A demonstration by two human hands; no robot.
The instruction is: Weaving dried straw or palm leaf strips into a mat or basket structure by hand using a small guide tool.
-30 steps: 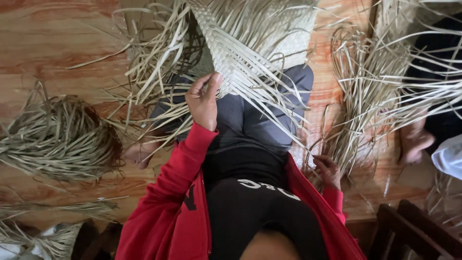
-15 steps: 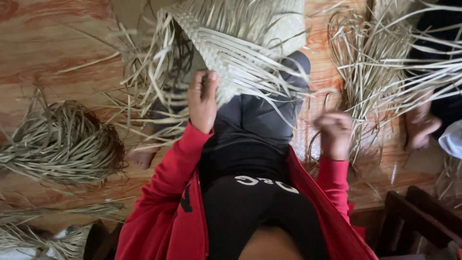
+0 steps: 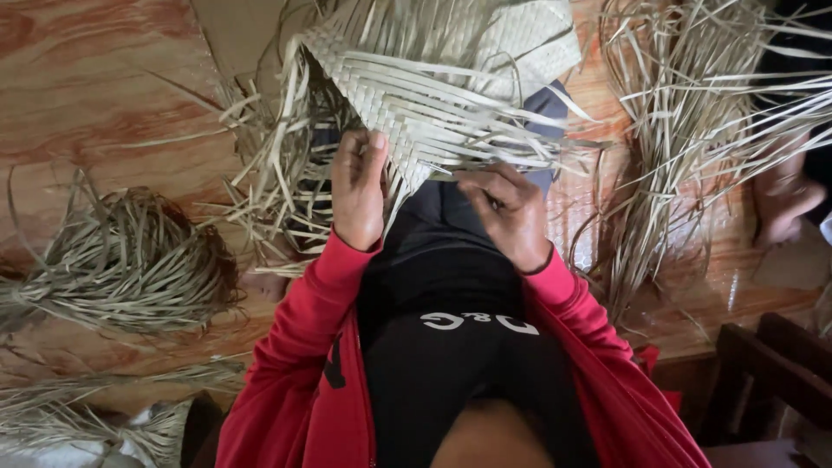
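Reddish-brown wooden floor [image 3: 87, 95] spread beneath everything, glossy at right. Half-woven pale straw mat [image 3: 433, 95] draped over the lap, plaited section uppermost, loose flat strips fanning out from its lower edge toward both hands. Long sheaf of loose dry straw strips [image 3: 685, 147] lying on the floor at right, well apart from the mat's woven part. Rounded heap of tangled greyish straw [image 3: 121, 260] resting on the floor at left. Red zip jacket sleeves [image 3: 303, 338] framing a black top. Dark wooden chair frame [image 3: 771, 381] at lower right. Left hand [image 3: 358, 186] raised, fingers curled closed over the mat's woven lower corner, thumb pressed on top. Right hand [image 3: 507, 212] just beside it, fingertips pinched closed on loose strips trailing from the mat's edge. Another person's bare foot [image 3: 784, 204] blurred at far right.
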